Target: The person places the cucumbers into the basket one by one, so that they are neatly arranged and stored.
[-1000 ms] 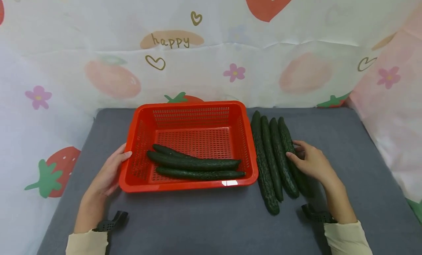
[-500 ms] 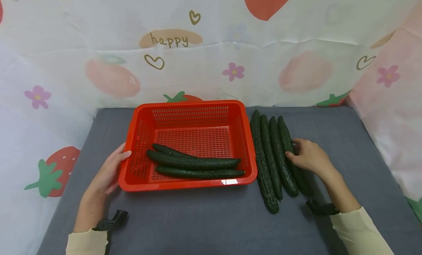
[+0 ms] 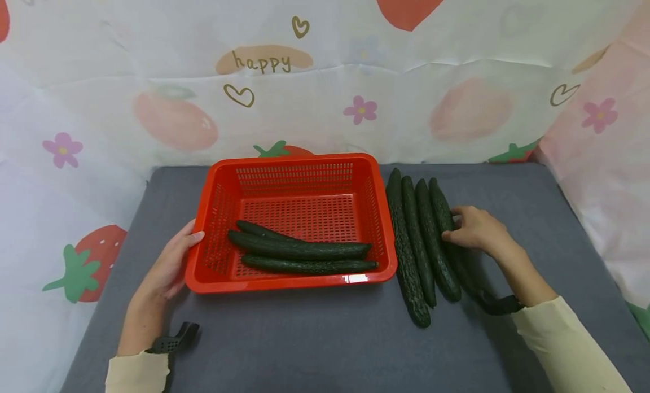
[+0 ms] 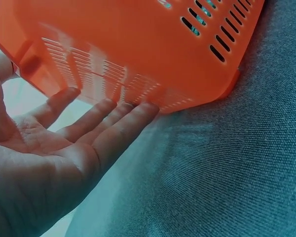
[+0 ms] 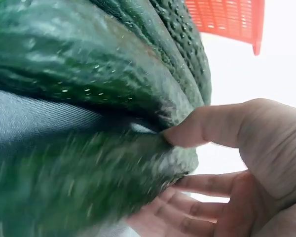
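On the grey cloth stands a red plastic basket (image 3: 291, 285) with three dark green cucumbers in it, among them a long curved one (image 3: 304, 249). My left hand (image 3: 170, 263) holds the basket's left end, thumb over the rim; in the left wrist view its fingers (image 4: 126, 126) lie against the slotted outer wall. Several more cucumbers lie side by side to the right of the basket. My right hand (image 3: 479, 232) pinches the rightmost cucumber (image 3: 440, 200) between thumb and fingers; the right wrist view shows this cucumber (image 5: 84, 182) apart from its neighbour (image 5: 103, 64).
The leftmost loose cucumber (image 3: 406, 257) lies close along the basket's right side. A white patterned cloth (image 3: 325, 110) hangs behind the table, with a pink part (image 3: 604, 156) at the right. Grey cloth (image 3: 315, 342) covers the table in front of the basket.
My right hand has shifted slightly away from me along the rightmost cucumber, and its forearm has swung outward to the right. My left hand and the basket have stayed in place.
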The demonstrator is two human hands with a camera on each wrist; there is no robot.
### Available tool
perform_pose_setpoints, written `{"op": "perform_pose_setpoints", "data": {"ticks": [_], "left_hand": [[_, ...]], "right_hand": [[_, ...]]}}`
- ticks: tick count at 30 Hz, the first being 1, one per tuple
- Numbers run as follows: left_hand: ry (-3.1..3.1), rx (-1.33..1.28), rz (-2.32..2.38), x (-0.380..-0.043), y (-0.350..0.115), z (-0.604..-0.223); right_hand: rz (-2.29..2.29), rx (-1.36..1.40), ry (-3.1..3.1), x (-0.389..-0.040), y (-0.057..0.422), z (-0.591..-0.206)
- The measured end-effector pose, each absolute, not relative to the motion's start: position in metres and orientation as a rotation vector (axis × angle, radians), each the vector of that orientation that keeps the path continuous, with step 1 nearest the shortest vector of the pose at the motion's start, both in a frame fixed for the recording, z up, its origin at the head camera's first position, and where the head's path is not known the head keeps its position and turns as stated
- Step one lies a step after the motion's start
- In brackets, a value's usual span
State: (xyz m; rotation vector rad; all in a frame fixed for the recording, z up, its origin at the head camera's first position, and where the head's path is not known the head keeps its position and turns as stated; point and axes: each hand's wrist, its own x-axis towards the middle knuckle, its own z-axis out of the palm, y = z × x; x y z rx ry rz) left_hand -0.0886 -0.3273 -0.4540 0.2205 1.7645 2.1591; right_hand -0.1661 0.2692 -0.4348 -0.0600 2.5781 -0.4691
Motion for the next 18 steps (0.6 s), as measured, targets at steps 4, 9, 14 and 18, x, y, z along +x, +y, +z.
{"op": "perform_pose_setpoints", "data": {"ticks": [4,9,14,18], "left_hand": [[1.779,0.210,2.140,-0.090,-0.327,-0.453],[1.807,0.188,2.123,-0.091,-0.327,-0.453],[1.809,0.187,2.122,-0.090,-0.327,-0.454],[1.806,0.217,2.123,-0.089,-0.327,-0.455]], "right_hand": [[-0.463,-0.073,2.602,-0.161,0.273,-0.434],[-0.460,-0.077,2.676,-0.152,0.272,-0.439],[-0.430,-0.075,2.759,-0.141,0.265,-0.447],[-0.438,-0.075,2.795,-0.137,0.265,-0.450]]}}
